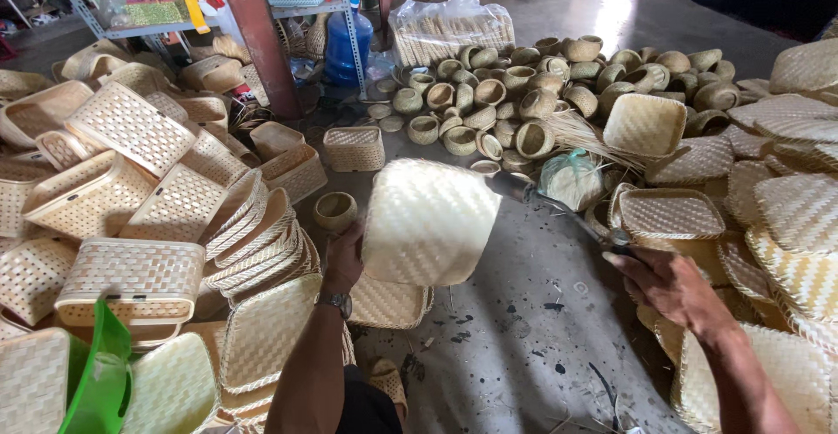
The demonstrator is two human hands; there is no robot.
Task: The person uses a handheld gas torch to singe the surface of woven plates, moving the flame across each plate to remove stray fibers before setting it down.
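Left hand: the left hand (343,255) is closed on the near-left edge of a pale woven basket (429,222), thumb side up, holding it raised above the floor (515,338) with its woven bottom turned toward the camera.
Right hand: the right hand (668,284) is wrapped around the handle end of a long dark torch-like tool (566,214) whose far tip sits at the basket's upper-right corner — whether a flame is lit there cannot be told.
Basket position: held in the air in front of the person, over a flat woven lid (386,301) lying on the floor, between the stack of trays (262,242) on the left and the pile of woven panels (799,216) on the right.
Risk, scorching: the tool's tip looks to be touching or just beside the weave; if it lingers on one spot, I would expect the thin strips to darken or burn through.
Risk, grip: the basket hangs from one edge only — a push from the tool could twist it out of the fingers and drop it onto the lid below.
Risk, surroundings: loose straw fibres (583,133) and a heap of small round baskets (524,93) lie just behind the tip; a slip past the corner would carry the tool toward dry material.
Risk, wrist: the watch-bearing forearm sits near the work, so a swing inward could meet skin.
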